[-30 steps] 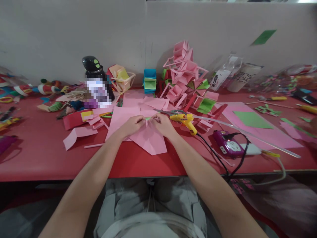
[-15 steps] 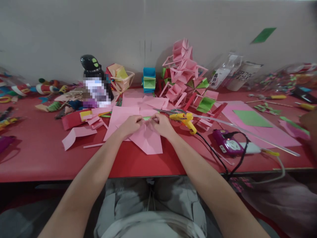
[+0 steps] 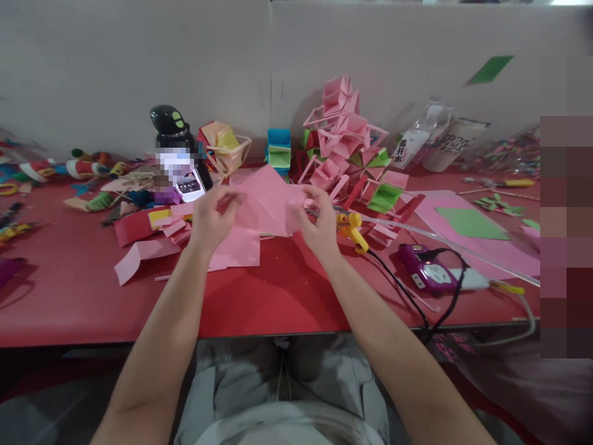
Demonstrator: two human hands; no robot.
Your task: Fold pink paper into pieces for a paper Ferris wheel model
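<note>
Both hands forward over red worktop (image 3: pixel 278 296), with held pink sheet (image 3: pixel 269 201) raised between the 2, roughly upright, near middle of view. Creased down its length, pointed at top, blurred at both sides. Left grip (image 3: pixel 214 216): thumb and fingers together, clamped on left side of sheet. Right grip (image 3: pixel 319 222): at right side of sheet, thumb and fingers curled; too blurred to tell whether clamped or merely touching.

Under and beside left grip, flat pink paper (image 3: pixel 238 248) on worktop. Farther left, creased pink paper (image 3: pixel 143 254), with 1 end bent down, near red paper (image 3: pixel 134 227) bearing yellow square (image 3: pixel 160 217).

Just beside right grip, yellow glue gun (image 3: pixel 356 233), partly hidden by fingers, trailing black cable (image 3: pixel 398 285). Right of that, purple box (image 3: pixel 428 275) with white oval front. Behind box, clear rod (image 3: pixel 445 240), lying slantwise across large pink sheet (image 3: pixel 491 256). On same sheet, green square (image 3: pixel 472 222).

Along wall, left to right: black bottle (image 3: pixel 169 120), with phone (image 3: pixel 189 184) in front, screen lit; pale basket (image 3: pixel 237 156) holding coloured paper; blue box (image 3: pixel 278 137) with green flap; tall stack of pink folded paper (image 3: pixel 345 127); clear plastic bottle (image 3: pixel 414 139), tilted; white cup (image 3: pixel 454 145), also tilted. On wall at upper right, green paper piece (image 3: pixel 492 70).
</note>
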